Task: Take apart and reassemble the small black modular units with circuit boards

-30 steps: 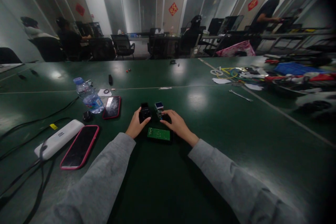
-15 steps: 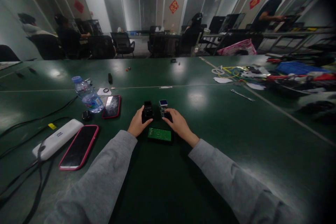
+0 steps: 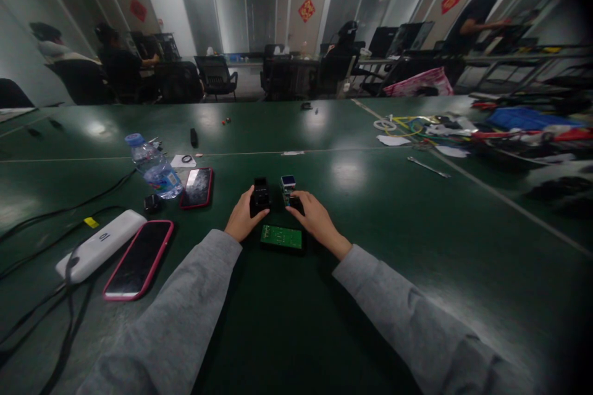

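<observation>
My left hand [image 3: 243, 216] is closed around the near end of a black plastic casing [image 3: 261, 191], with fingers along its left side and the thumb at its lower edge. Just to the right, my right hand [image 3: 312, 215] grips a small circuit board with a screen [image 3: 288, 185]; its lower part is covered by the fingers. A narrow gap separates the two pieces. Closer to me, between the wrists, a green circuit board [image 3: 281, 236] lies flat in a dark frame, touched by neither hand.
On the left are a red-edged phone [image 3: 197, 188], a pink-cased phone [image 3: 139, 259], a white power bank [image 3: 102, 245] with cables and a water bottle [image 3: 154, 166]. A wrench [image 3: 428, 166] and a heap of cables [image 3: 445, 126] lie on the right. People sit and stand beyond the table.
Both hands keep their hold and barely move. The view shifts very slightly. In the background, the standing person on the right has moved an arm.
</observation>
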Action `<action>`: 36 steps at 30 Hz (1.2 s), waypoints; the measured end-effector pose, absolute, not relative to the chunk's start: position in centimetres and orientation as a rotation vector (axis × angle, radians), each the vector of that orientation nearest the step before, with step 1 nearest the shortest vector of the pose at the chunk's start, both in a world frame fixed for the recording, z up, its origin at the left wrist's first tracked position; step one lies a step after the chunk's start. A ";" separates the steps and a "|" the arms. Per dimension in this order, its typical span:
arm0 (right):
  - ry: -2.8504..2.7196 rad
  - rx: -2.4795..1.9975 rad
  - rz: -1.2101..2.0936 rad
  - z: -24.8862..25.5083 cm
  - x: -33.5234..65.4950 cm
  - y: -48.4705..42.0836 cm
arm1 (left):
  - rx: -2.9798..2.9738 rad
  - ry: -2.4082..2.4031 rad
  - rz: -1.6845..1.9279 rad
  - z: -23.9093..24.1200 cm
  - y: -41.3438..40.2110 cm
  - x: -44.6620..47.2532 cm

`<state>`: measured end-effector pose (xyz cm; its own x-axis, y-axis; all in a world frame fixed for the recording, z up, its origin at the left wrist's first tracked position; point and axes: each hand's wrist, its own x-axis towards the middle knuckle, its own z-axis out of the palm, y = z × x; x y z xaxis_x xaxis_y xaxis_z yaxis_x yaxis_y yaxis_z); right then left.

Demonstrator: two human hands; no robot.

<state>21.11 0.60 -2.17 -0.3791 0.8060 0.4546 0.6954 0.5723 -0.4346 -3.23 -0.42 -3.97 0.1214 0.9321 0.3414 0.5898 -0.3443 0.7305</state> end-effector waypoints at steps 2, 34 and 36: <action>-2.169 -1.198 0.225 -2.2 21.1 0.6 | 1.992 1.483 1.087 -3.9 -0.5 -3.2; -2.177 -1.193 0.222 -2.3 21.1 0.6 | 2.020 1.450 1.063 -3.8 -0.5 -3.4; -2.179 -1.185 0.207 -2.3 21.1 0.6 | 2.034 1.450 1.062 -3.8 -0.4 -3.4</action>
<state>21.11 0.63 -2.31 -0.3877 0.7985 0.4605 0.6977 0.5807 -0.4195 -3.35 -0.44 -3.84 0.1623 0.9269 0.3384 0.6026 -0.3646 0.7099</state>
